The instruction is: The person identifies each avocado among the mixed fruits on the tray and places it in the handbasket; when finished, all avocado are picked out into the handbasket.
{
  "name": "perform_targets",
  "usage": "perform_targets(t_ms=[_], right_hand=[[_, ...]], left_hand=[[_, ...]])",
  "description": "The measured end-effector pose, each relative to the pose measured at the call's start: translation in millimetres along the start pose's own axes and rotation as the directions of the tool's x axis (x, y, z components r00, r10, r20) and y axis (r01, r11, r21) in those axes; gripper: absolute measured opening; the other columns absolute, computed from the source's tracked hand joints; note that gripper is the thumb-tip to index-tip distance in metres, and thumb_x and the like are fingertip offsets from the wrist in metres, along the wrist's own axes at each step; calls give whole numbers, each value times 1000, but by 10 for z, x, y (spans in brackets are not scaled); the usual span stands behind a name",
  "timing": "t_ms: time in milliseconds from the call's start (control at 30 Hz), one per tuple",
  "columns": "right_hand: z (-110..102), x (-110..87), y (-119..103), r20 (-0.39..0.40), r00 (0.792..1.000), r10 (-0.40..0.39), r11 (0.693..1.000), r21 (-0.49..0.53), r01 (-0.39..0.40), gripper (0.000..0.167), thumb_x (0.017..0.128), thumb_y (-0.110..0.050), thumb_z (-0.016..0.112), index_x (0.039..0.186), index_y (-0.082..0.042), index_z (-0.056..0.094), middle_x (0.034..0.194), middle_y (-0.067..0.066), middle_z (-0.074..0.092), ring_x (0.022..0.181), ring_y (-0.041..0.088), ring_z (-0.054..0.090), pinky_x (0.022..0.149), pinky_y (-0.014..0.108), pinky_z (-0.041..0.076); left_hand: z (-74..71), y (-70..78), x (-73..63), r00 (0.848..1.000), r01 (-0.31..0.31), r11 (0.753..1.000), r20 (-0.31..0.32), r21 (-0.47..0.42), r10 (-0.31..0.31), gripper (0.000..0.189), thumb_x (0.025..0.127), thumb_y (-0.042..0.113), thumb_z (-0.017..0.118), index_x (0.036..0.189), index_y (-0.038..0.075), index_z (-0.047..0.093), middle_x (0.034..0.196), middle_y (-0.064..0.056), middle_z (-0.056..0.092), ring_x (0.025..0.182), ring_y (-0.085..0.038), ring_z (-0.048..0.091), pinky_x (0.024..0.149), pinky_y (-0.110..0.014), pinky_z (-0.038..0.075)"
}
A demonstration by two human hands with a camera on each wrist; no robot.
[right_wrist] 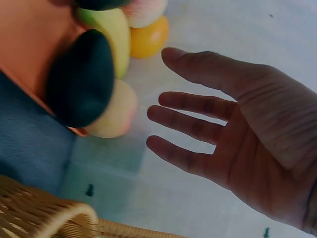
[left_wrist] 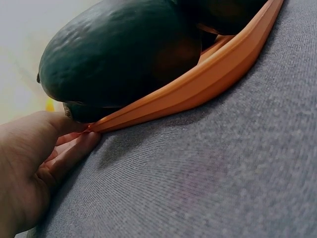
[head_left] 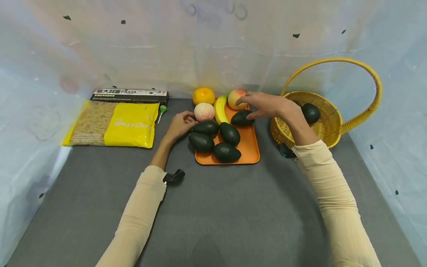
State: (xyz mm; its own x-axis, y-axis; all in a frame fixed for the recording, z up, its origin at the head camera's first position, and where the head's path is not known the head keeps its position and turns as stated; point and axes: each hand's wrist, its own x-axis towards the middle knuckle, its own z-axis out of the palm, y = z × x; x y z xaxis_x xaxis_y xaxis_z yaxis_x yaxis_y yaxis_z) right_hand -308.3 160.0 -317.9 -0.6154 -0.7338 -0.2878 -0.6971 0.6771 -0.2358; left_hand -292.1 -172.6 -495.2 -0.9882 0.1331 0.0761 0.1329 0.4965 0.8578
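My left hand (head_left: pixel 180 127) is at the left edge of an orange tray (head_left: pixel 250 148); in the left wrist view its thumb and fingers pinch the tray's rim (left_wrist: pixel 163 99). Several dark green avocados (head_left: pixel 227 152) lie on the tray, with a banana (head_left: pixel 220 109), a pale peach (head_left: pixel 204 112), a red-and-yellow peach (head_left: pixel 234 100) and an orange (head_left: pixel 204 96) towards the back. Over the tray's right side hovers my right hand (head_left: pixel 267 104), fingers spread and nothing held, close to the rightmost avocado (head_left: pixel 242 118). The right wrist view shows its fingers apart from that avocado (right_wrist: pixel 81 79).
A yellow wicker basket (head_left: pixel 330 111) with a tall handle stands right of the tray, an avocado (head_left: pixel 310 113) inside. On the left lie a yellow pasta bag (head_left: pixel 133 124), a black pasta box (head_left: pixel 130 97) and a green-topped lollipop (head_left: pixel 162 109). Pale curtains hang behind the grey table.
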Motion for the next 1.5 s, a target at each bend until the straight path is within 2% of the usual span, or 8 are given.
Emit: perform_targets(t_ms=[133,433,633,933,1167,1333,1400,1500], right_hand=[[122,90,52,9,1000,19,1000,6,-19,58,99,-13,73,152,-8,50,159,22,46,148,42,43,118,58,40],[306,177,153,0,998,69,997,32,-69,65,95,-6,75,153,-7,47,152,25,43,140,42,47,113,56,44],[415,198,217,36,988,150,986,68,-152,76,96,-8,75,160,-9,34,158,29,35,145,46,42,115,60,41],[650,258,308,32,977,212,967,141,-214,92,98,-14,73,166,-9,12,160,36,29,149,53,35,119,64,34],[786,289,301,-39,953,300,946,139,-292,91,98,-26,75,164,-5,18,155,37,35,141,54,44,114,65,38],[808,296,280,-62,934,353,931,123,-344,105,92,-38,80,163,0,13,155,35,38,140,52,47,113,63,41],[816,297,276,-72,931,358,929,121,-348,110,90,-38,82,162,2,10,154,36,40,138,52,49,112,62,42],[839,299,252,-111,927,358,930,130,-344,111,86,-33,85,159,5,10,143,37,51,129,52,56,107,61,47]], left_hand=[[-10,-5,2,1000,4,1000,-1,6,-4,41,97,24,71,130,0,66,109,-22,74,78,-8,64,74,-20,49],[-23,26,3,1000,0,1000,5,16,0,41,98,24,70,131,1,66,109,-21,73,79,-8,63,74,-19,48],[10,24,2,1000,-12,1000,-2,7,12,41,97,24,71,131,0,66,108,-21,74,79,-10,65,75,-20,49],[17,7,7,1000,-5,1000,-1,11,5,41,97,24,71,130,0,66,109,-21,74,83,-16,67,74,-21,49],[7,-7,-5,1000,7,1000,4,9,-7,42,98,24,71,132,0,65,110,-21,74,83,-15,66,75,-21,49],[2,3,-1,1000,6,1000,3,-1,-6,42,97,23,70,132,0,65,110,-21,73,81,-12,65,74,-20,49],[-2,10,1,1000,5,1000,6,-5,-5,42,97,23,70,132,0,65,110,-21,73,81,-10,64,74,-20,49],[-10,12,-6,1000,2,1000,7,-9,-2,43,97,23,69,133,0,65,111,-22,73,80,-9,64,74,-19,48]])
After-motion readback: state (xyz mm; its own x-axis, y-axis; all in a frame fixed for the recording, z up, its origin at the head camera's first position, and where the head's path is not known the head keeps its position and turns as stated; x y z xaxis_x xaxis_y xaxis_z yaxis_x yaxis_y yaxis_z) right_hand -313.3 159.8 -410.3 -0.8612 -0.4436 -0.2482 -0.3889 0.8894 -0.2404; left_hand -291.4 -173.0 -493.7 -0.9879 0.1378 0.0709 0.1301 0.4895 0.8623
